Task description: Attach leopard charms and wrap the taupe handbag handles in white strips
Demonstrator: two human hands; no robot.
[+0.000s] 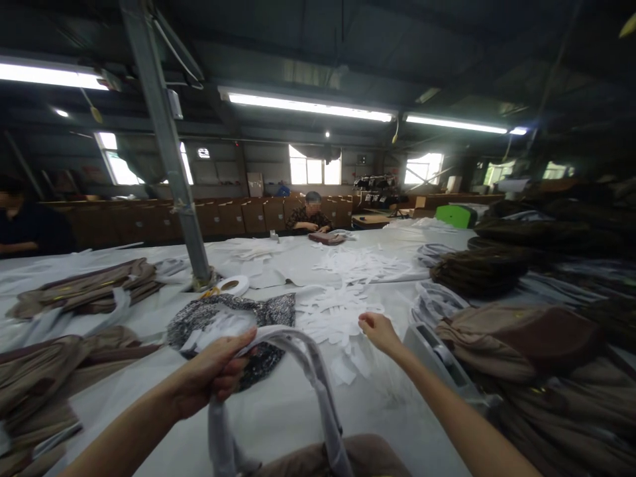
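Observation:
My left hand point(214, 372) is closed around a long grey fabric strip point(318, 384) that loops over and hangs down toward me on both sides. My right hand point(378, 329) reaches forward over a scatter of small white cut pieces point(332, 318) on the white table point(278, 411); its fingers are curled in a pinch, and what they hold is too small to make out. Just beyond my left hand lies a speckled black-and-white fabric piece point(233, 317) with white pieces on it.
Stacks of brown garments lie at left point(84, 288) and right point(521, 338). A slanted metal pole point(166, 146) stands by a white tape roll point(232, 285). A grey tape dispenser point(442, 361) sits beside my right forearm. One person point(311, 215) works at the far side, another point(20, 218) at the left edge.

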